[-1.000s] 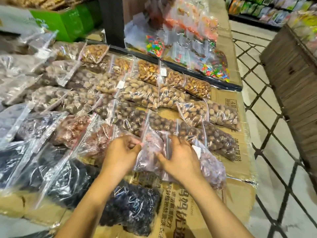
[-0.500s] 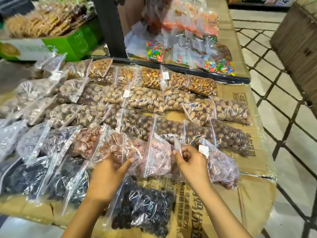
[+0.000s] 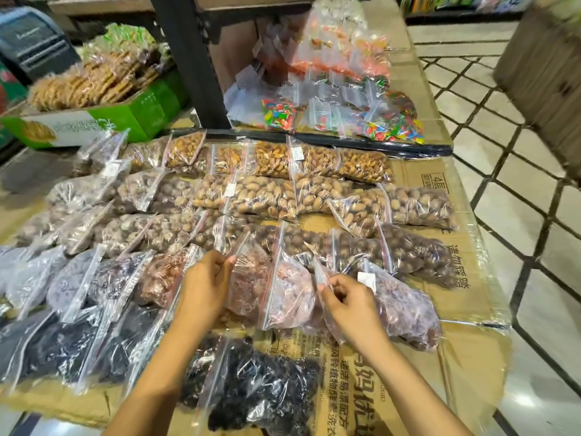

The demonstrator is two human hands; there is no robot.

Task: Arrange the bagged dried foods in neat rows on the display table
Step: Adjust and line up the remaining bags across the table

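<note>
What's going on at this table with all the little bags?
A person is laying out clear zip bags of dried foods in rows on a cardboard-covered display table. The left hand pinches the top edge of a clear bag of reddish-brown dried fruit, while the right hand pinches the top of a neighbouring clear bag of pinkish dried fruit. Rows of tan nut bags already lie behind them, and dark dried-fruit bags sit in front.
</note>
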